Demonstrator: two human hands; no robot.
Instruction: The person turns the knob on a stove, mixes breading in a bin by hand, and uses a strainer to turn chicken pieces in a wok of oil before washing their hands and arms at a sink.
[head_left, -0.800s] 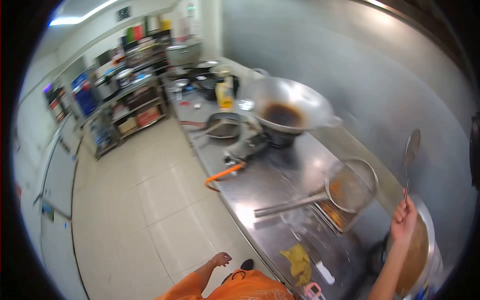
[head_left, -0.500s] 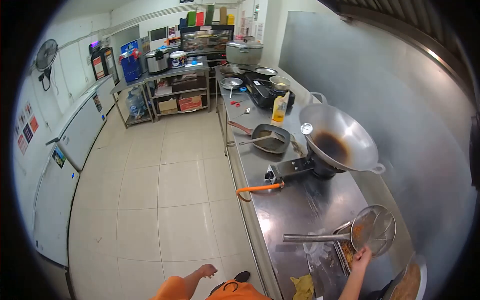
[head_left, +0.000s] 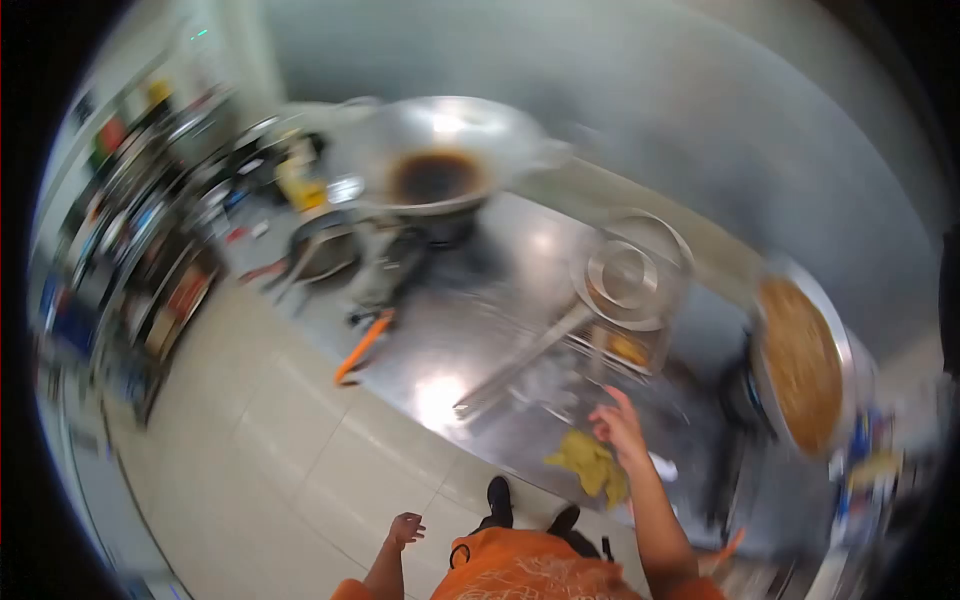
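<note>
Over the counter, my right hand [head_left: 620, 428] is raised with its fingers apart and nothing in them. Just beyond it, a small round strainer [head_left: 622, 276] rests inside a large long-handled strainer [head_left: 520, 362]. Both sit over a metal tray [head_left: 645, 362] with orange-brown food in it. A crumpled yellow cloth [head_left: 583, 462] lies close to my right wrist. Low over the floor hangs my left hand [head_left: 406, 528], empty, its fingers loosely parted. The view is blurred by motion.
A large wok [head_left: 520, 135] with dark liquid stands on a burner at the back. To the right is a pan [head_left: 803, 365] of brown bubbling liquid. An orange hose [head_left: 362, 347] hangs at the counter's front edge, near a square dark pan [head_left: 328, 248].
My view has swung right and down. My right hand has let go of the small strainer and drawn back towards me. The small strainer stays in the large one.
</note>
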